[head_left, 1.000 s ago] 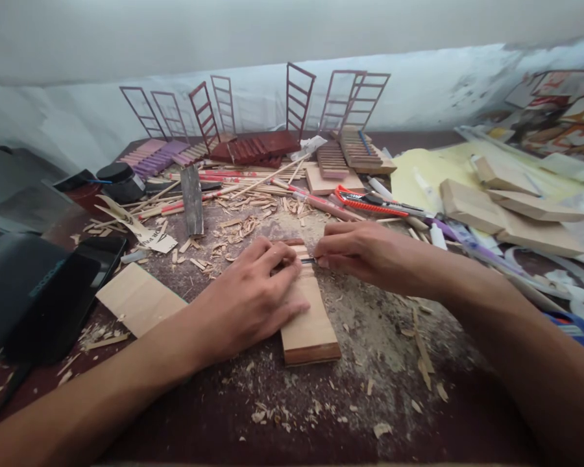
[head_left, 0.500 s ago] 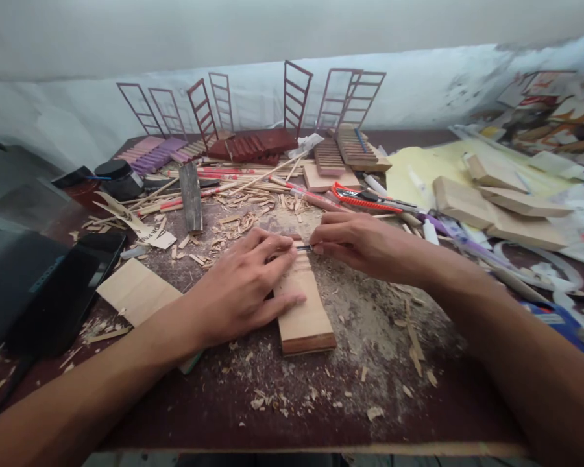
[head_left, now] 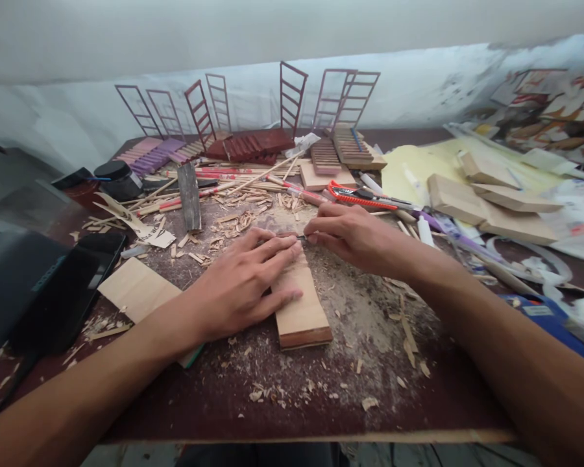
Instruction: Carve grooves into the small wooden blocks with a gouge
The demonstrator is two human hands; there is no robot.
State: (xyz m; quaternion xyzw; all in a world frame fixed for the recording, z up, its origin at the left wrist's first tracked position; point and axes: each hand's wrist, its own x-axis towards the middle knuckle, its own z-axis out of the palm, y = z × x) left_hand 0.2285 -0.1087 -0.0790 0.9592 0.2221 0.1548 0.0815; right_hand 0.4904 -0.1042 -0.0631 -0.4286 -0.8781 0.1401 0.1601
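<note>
A light wooden board (head_left: pixel 302 311) lies lengthwise on the dark table (head_left: pixel 321 408), with grooves cut across its far end. My left hand (head_left: pixel 243 285) lies flat on the board, fingers spread, pressing it down. My right hand (head_left: pixel 355 237) is closed in a pinch on a thin dark blade whose tip meets the board's far end beside my left fingertips. Sawdust and wood shavings (head_left: pixel 365 311) cover the table around the board.
A red utility knife (head_left: pixel 355 196) lies just beyond my right hand. Wooden blocks (head_left: pixel 491 201) are stacked at right. Sticks, slatted pieces and small red frames (head_left: pixel 292 97) stand at the back. A dark phone (head_left: pixel 73 285) and a thin wood sheet (head_left: pixel 136 288) lie left.
Both hands and the board sit slightly farther up in view; the blade has stayed at the board's far end with my right hand shifting a little left. The table's near edge has come into view.
</note>
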